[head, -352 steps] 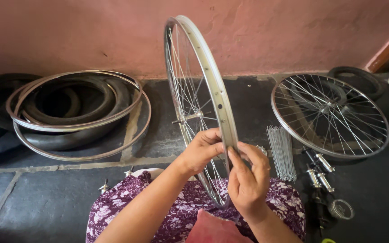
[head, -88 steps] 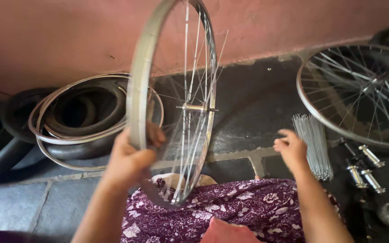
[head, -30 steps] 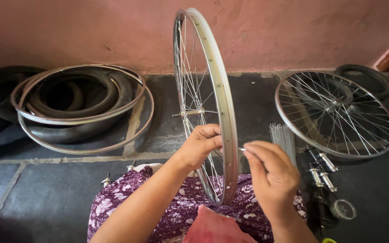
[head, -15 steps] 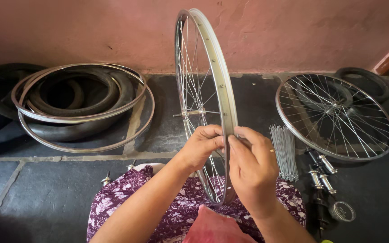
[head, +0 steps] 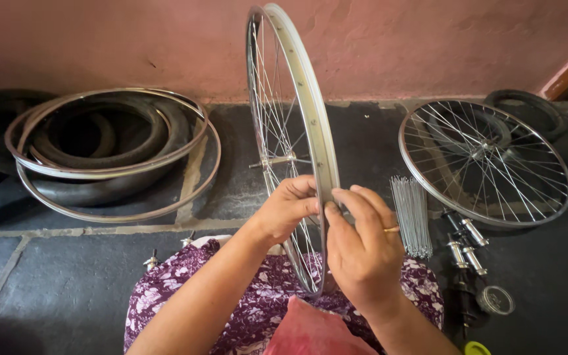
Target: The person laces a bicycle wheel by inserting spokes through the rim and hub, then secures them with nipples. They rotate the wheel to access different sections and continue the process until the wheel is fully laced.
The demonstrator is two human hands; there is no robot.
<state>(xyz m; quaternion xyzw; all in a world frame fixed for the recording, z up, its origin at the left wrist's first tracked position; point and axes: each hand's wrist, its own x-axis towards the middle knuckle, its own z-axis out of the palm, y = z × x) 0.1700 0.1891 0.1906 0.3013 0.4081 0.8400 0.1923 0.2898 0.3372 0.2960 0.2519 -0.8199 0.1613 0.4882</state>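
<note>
A silver spoked bicycle wheel (head: 297,98) stands upright on my lap, edge toward me, its hub (head: 277,160) in the middle. My left hand (head: 288,207) grips the rim from the left side at mid height. From the right, my right hand (head: 363,250) presses thumb and fingers against the same stretch of rim; a ring shows on one finger. Whether something small is pinched at the rim I cannot tell. Purple flowered cloth (head: 258,296) covers my lap below the wheel.
A bundle of loose spokes (head: 410,213) lies on the dark stone floor to my right, beside several hubs (head: 468,243) and a small round tin (head: 495,300). A finished wheel (head: 485,161) lies flat at right. Bare rims and black tyres (head: 110,154) are stacked at left against the pink wall.
Half a second back my right hand closed in on the rim; it now rests there beside the left hand. The wheel stays upright in place.
</note>
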